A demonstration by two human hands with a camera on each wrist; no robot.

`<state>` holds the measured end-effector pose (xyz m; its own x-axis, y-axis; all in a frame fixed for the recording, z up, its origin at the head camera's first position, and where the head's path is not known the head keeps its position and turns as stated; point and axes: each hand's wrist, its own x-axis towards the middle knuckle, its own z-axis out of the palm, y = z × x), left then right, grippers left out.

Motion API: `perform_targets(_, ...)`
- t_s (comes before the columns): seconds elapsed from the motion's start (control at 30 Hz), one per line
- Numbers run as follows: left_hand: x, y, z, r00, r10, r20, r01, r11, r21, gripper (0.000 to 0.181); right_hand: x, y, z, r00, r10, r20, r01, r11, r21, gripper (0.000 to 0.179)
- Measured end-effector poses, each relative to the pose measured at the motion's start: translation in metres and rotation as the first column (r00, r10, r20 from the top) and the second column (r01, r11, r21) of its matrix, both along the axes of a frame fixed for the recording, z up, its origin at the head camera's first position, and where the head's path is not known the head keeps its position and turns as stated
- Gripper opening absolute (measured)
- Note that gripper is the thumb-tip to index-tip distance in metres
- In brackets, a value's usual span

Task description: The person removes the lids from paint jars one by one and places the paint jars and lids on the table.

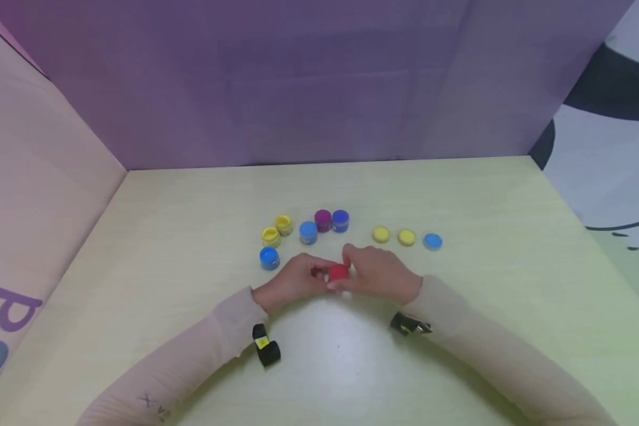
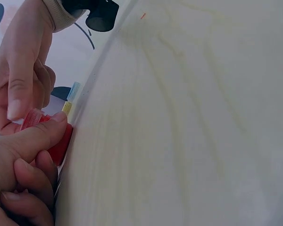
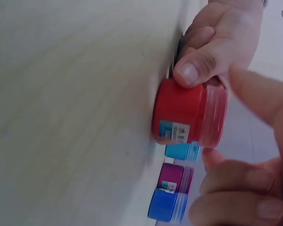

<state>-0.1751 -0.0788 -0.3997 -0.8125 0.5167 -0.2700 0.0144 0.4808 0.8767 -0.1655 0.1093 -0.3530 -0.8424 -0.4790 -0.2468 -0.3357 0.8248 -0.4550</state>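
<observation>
A red paint jar (image 3: pixel 179 108) with its red lid (image 3: pixel 214 115) on stands upright on the table before the person. The left hand (image 1: pixel 302 277) grips the jar's body from the left, its thumb (image 3: pixel 195 68) pressed on the near side. Around the lid the right hand (image 1: pixel 380 273) holds its thumb and forefinger spread; in the right wrist view a small gap shows between these fingertips and the lid. In the left wrist view, the left thumb crosses the jar (image 2: pixel 61 148), and the right fingers hang beside its lid.
Behind the hands stand two lidless yellow jars (image 1: pixel 270 237), a blue jar (image 1: pixel 269 258), a light blue jar (image 1: pixel 308 233), a purple jar (image 1: pixel 323 220) and a dark blue jar (image 1: pixel 341 221). Two yellow lids (image 1: pixel 381 234) and a blue lid (image 1: pixel 433 241) lie rightward. A purple wall (image 1: pixel 325 89) closes the back.
</observation>
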Motion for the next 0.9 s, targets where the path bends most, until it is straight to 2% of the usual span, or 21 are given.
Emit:
perform_targets(0.1,-0.001,0.000,-0.001,1.000,-0.001,-0.008,0.001,1.000,-0.005,0.036,0.001,-0.002,0.000,1.000,-0.018,-0.007,0.018,1.000,0.000,0.041)
perform_targets(0.23,-0.001,0.000,-0.002,1.000,-0.001,-0.004,0.001,1.000,0.003,0.035,0.001,-0.001,0.001,0.999,0.006,-0.039,-0.007,1.000,-0.017,0.037)
perform_targets(0.4,-0.001,0.000,-0.001,1.000,-0.002,-0.002,0.002,1.000,0.009,0.032,-0.002,0.005,0.002,0.992,0.089,-0.094,-0.093,0.995,-0.037,0.033)
perform_targets(0.57,0.000,0.001,0.000,1.000,0.007,0.001,-0.007,1.000,0.010,0.032,-0.006,0.011,0.001,0.972,0.191,-0.140,-0.203,0.976,-0.076,0.029)
perform_targets(0.7,0.000,0.002,0.001,1.000,0.017,0.015,-0.018,0.999,0.028,0.033,-0.007,0.013,0.003,0.965,0.227,-0.134,-0.242,0.964,-0.109,0.028)
perform_targets(0.9,0.001,0.001,0.001,0.998,0.031,0.047,-0.033,0.999,0.040,0.034,-0.007,0.018,0.006,0.965,0.239,-0.110,-0.252,0.959,-0.129,0.036)
